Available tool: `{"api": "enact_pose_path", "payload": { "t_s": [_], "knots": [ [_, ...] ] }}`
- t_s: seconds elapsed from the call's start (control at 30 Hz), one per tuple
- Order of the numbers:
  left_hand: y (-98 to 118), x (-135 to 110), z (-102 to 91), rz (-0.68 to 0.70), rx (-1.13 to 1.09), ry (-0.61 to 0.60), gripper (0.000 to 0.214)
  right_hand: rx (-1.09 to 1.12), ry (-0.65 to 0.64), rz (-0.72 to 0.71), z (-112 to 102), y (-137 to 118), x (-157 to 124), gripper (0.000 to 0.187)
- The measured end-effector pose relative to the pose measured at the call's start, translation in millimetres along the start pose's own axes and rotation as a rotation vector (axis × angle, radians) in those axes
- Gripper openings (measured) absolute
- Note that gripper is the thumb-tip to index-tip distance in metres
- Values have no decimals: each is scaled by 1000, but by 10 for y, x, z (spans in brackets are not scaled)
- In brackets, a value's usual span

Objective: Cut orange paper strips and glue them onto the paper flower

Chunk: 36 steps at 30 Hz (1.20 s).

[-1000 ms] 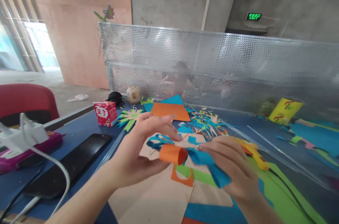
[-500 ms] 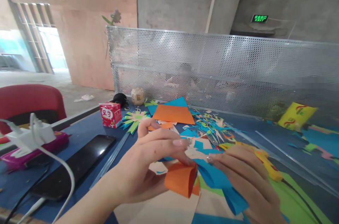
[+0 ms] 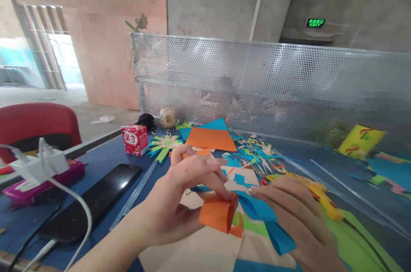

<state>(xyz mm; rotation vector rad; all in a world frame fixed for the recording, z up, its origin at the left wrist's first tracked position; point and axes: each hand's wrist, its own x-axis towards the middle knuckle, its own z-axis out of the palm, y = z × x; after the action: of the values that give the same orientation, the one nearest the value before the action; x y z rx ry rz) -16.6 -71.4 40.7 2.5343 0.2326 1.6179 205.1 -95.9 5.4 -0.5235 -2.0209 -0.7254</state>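
Observation:
My left hand is closed on a curled strip of orange paper, bent into a loop that opens toward the lower right. Beside it, my right hand grips a folded strip of blue paper, whose lower end hangs down under the fingers. The inner ends of the two strips come close together; I cannot tell whether they are joined. Beneath the hands lie pale paper sheets, with bits of green, orange and blue paper. A yellow glue gun rests just beyond my right hand.
An orange sheet and a heap of paper scraps lie toward the back. At left are a paper flower, a red box, a phone and a white charger. A perforated metal screen bounds the table.
The left hand's raised fingers have shifted slightly and spread. The orange loop and the blue strip's lower end sit a little higher. Both hands keep hold of their strips.

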Motion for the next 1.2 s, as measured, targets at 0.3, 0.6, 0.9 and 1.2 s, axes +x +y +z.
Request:
{"api": "enact_pose_path", "payload": {
  "t_s": [0.3,0.6,0.9,1.2],
  "knots": [
    [-50,-4,-13,-113,-281,5,82,24,64,24,85,35,51,28],
    [-186,89,-100,-690,-406,-52,53,88,-2,260,238,142,11,28],
    [-407,122,10,-822,-424,75,39,343,-221,782,217,45,115,8],
    [-456,93,28,-870,-393,37,38,470,-316,917,212,54,149,10]
  ]
}}
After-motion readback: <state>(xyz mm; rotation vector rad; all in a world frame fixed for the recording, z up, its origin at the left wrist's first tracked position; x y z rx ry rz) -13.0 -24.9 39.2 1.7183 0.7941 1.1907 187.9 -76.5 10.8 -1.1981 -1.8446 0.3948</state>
